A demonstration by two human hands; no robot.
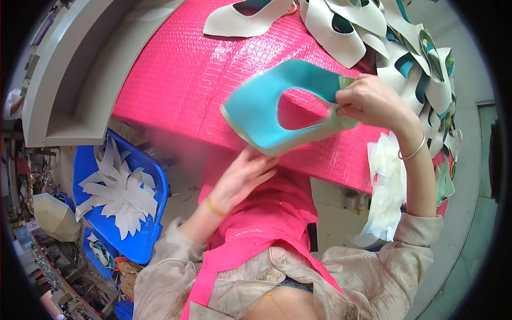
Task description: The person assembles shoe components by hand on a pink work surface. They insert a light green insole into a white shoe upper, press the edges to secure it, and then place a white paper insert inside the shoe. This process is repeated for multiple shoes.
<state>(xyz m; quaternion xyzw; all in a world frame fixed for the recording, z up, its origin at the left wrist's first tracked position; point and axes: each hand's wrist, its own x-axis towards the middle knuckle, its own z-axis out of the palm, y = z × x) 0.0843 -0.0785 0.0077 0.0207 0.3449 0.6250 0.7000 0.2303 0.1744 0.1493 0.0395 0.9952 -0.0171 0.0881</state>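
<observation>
Above the pink table (176,90), the right hand (368,101) clamps a turquoise shoe upper (261,109); the left hand (240,178), loosely opened, lies at its lower edge; contact unclear.

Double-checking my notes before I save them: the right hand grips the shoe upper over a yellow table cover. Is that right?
Not quite: the table cover is pink, not yellow, as the head view shows. The right hand does grip the shoe upper.

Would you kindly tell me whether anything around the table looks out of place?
Mildly, yes: the thin, whitish strips hang past the near edge of the glossy pink table cover, looking untidy. The blurred turquoise shoe upper shows no obvious damage.
</observation>
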